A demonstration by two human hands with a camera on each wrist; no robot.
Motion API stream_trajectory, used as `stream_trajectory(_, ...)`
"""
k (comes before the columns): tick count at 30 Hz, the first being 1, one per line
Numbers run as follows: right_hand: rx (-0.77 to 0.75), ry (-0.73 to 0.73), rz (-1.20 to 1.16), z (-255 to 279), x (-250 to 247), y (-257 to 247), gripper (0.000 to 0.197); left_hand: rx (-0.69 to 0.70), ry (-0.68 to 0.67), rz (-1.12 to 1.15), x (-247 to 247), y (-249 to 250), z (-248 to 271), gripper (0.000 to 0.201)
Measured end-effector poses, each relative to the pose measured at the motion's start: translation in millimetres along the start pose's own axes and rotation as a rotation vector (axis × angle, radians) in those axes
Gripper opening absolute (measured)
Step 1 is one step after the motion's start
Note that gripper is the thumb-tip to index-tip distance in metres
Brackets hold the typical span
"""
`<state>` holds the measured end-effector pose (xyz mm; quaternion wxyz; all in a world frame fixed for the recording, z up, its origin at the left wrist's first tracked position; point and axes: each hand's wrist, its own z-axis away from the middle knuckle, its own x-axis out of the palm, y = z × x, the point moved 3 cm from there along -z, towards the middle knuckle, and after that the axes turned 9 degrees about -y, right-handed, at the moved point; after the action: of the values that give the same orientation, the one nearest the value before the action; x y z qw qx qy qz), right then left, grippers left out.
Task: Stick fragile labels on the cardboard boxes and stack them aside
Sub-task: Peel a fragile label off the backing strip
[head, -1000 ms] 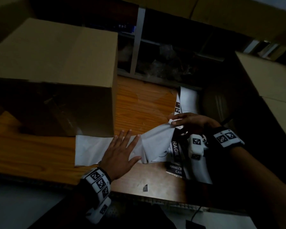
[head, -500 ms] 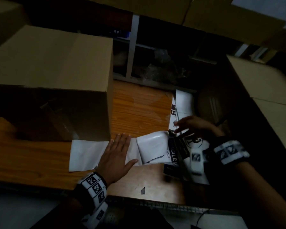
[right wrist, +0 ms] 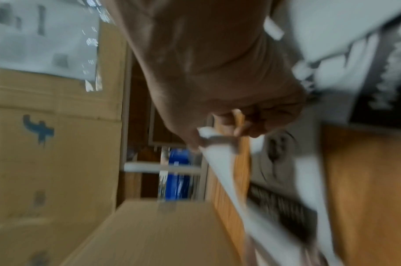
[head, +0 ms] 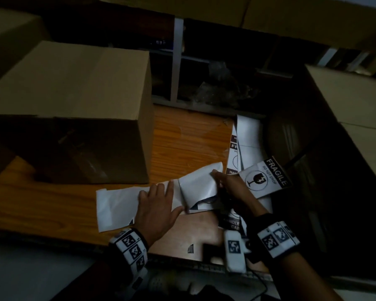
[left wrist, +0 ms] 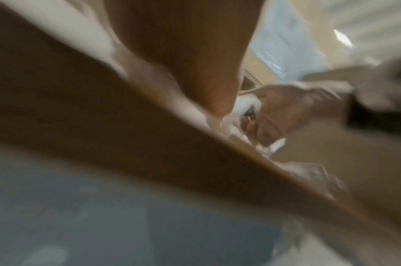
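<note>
— While the left hand (head: 159, 208) lies flat on the white backing strip (head: 117, 205), where's the strip running?
— Lengthwise across the bench (head: 52, 205), before the cardboard box (head: 74, 109). The right hand (head: 232, 187) pinches its raised end; the FRAGILE label (head: 267, 181) lies tilted beside.

Both hands bare, no gloves. Left hand (head: 159, 208): wrist wrapped in a white band (head: 130, 248) printed with square black-and-white fiducial markers, set over a black strap. Right hand (head: 232, 190): matching marker band (head: 277, 238) over a black cuff; a white block-shaped module (head: 234, 250) with one marker beside it. Forearms unsleeved.
</note>
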<state>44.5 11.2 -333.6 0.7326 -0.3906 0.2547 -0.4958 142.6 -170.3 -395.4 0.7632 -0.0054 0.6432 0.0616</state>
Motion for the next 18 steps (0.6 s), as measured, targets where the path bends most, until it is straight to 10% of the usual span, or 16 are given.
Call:
stream_trajectory(10,-0.134,-0.299,-0.262,18,35,12,0.042,0.060,-0.052,0.019,-22,1,7,0.068)
stream_trajectory(15,-0.374,-0.364,0.394,16,43,23,0.057,-0.123,0.198,0.637,-36,5,32,0.053)
stream_trajectory(18,-0.401,-0.367,0.777,20,52,20,0.051,-0.199,0.127,1.007,-33,22,42,0.075)
